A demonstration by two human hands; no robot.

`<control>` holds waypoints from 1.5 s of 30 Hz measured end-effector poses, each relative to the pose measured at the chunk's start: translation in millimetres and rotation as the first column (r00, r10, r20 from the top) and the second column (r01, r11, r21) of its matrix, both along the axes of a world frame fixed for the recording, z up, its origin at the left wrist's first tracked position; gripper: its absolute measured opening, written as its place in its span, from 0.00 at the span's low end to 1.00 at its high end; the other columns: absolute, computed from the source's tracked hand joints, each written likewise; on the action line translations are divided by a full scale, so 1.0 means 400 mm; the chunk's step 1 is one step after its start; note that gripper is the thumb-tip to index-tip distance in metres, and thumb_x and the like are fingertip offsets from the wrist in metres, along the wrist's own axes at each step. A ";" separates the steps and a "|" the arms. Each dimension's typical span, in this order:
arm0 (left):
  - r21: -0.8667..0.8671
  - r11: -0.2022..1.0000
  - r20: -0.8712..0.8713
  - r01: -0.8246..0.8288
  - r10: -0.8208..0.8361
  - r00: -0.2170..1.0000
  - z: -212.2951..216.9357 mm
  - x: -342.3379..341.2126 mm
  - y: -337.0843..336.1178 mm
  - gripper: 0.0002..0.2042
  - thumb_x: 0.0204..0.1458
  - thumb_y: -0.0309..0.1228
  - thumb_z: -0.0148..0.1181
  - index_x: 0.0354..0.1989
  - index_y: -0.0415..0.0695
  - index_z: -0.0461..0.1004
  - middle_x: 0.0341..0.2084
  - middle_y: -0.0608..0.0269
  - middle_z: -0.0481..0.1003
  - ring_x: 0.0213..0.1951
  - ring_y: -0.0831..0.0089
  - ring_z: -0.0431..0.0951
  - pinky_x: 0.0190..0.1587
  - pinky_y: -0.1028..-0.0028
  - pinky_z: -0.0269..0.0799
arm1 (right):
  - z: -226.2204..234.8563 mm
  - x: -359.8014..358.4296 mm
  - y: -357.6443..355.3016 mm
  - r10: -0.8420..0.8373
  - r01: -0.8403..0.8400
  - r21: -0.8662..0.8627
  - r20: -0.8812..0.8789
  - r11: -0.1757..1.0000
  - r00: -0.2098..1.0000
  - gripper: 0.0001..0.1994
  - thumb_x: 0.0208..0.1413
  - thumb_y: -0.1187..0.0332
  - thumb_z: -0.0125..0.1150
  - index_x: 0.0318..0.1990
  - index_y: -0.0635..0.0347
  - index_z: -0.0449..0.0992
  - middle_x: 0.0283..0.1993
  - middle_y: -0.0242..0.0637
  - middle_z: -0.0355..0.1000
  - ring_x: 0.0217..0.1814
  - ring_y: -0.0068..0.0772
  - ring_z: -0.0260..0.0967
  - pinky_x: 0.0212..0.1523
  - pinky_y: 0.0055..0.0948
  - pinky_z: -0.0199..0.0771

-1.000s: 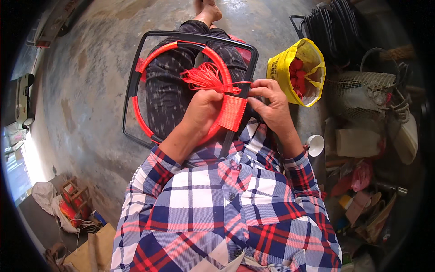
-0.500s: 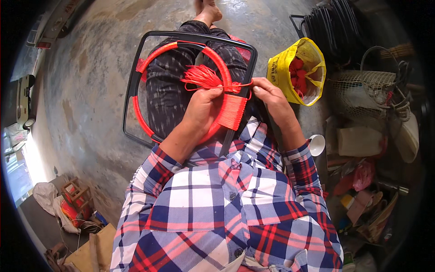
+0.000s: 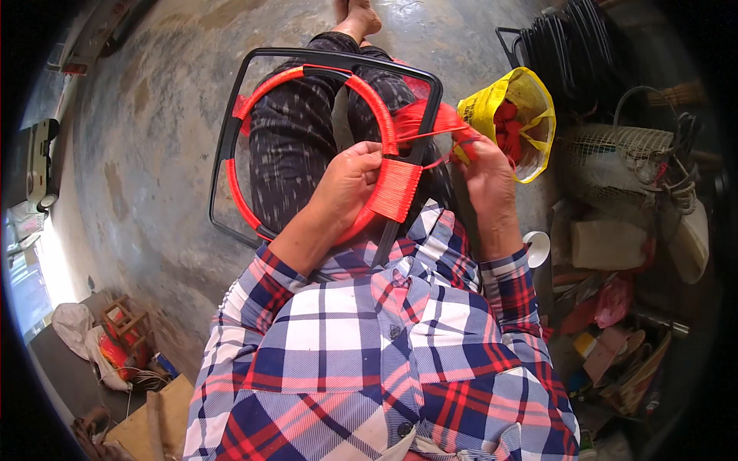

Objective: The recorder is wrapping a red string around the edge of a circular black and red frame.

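Red cord bundle [image 3: 430, 119] swung from inside the ring [image 3: 374, 100] out past the frame's [image 3: 437, 84] right side, gripped by right hand [image 3: 490, 180]; left hand [image 3: 350, 180] pinching ring on lap [image 3: 292, 146], band [image 3: 397, 190] wound, black top stretch [image 3: 327, 74] unwrapped.

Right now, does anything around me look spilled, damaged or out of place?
Nothing looks spilled or clearly damaged. To your right, a pink plastic bag lies untidily among other things. In front of you, the red cord wrapping on the hoop leaves bare black gaps, which look uneven but may be intended.
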State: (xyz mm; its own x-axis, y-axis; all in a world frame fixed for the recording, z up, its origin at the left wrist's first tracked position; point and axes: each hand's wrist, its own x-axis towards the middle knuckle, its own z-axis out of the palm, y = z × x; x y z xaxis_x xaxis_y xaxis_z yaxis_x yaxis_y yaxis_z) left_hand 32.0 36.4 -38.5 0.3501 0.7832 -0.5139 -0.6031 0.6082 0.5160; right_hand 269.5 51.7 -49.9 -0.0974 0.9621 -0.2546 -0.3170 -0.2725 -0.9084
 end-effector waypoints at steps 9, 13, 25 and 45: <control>-0.018 1.000 0.007 -0.009 0.009 1.000 0.023 0.001 -0.003 0.14 0.56 0.24 0.51 0.51 0.34 0.65 0.42 0.56 0.75 0.43 0.70 0.79 0.49 0.71 0.76 | 0.026 0.098 -0.013 0.075 0.000 0.162 -0.459 0.987 0.885 0.13 0.43 0.62 0.56 0.32 0.63 0.75 0.52 0.45 0.68 0.50 0.44 0.66 0.61 0.42 0.59; -0.012 1.000 0.014 -0.010 0.010 1.000 0.032 0.006 -0.001 0.16 0.56 0.24 0.51 0.52 0.35 0.64 0.42 0.56 0.75 0.43 0.70 0.79 0.49 0.70 0.76 | 0.063 0.053 -0.014 0.179 -0.031 0.241 -0.623 0.970 0.761 0.11 0.43 0.60 0.53 0.24 0.57 0.65 0.37 0.45 0.70 0.41 0.45 0.66 0.60 0.45 0.59; 0.053 0.998 0.074 0.032 -0.036 0.997 0.023 0.004 0.000 0.14 0.58 0.25 0.49 0.52 0.36 0.67 0.41 0.58 0.76 0.42 0.72 0.79 0.48 0.73 0.76 | 0.146 -0.031 0.013 0.095 -0.126 0.028 -0.819 0.992 0.566 0.14 0.61 0.53 0.49 0.30 0.50 0.61 0.22 0.22 0.62 0.26 0.21 0.58 0.48 0.35 0.62; 0.107 0.993 -0.098 0.046 -0.035 0.995 0.045 0.000 -0.024 0.07 0.53 0.19 0.59 0.39 0.39 0.70 0.32 0.63 0.76 0.33 0.78 0.78 0.42 0.79 0.76 | 0.139 -0.061 -0.052 0.181 -0.169 -0.119 0.101 0.978 0.978 0.12 0.54 0.75 0.60 0.45 0.61 0.67 0.25 0.28 0.69 0.22 0.15 0.63 0.23 0.15 0.63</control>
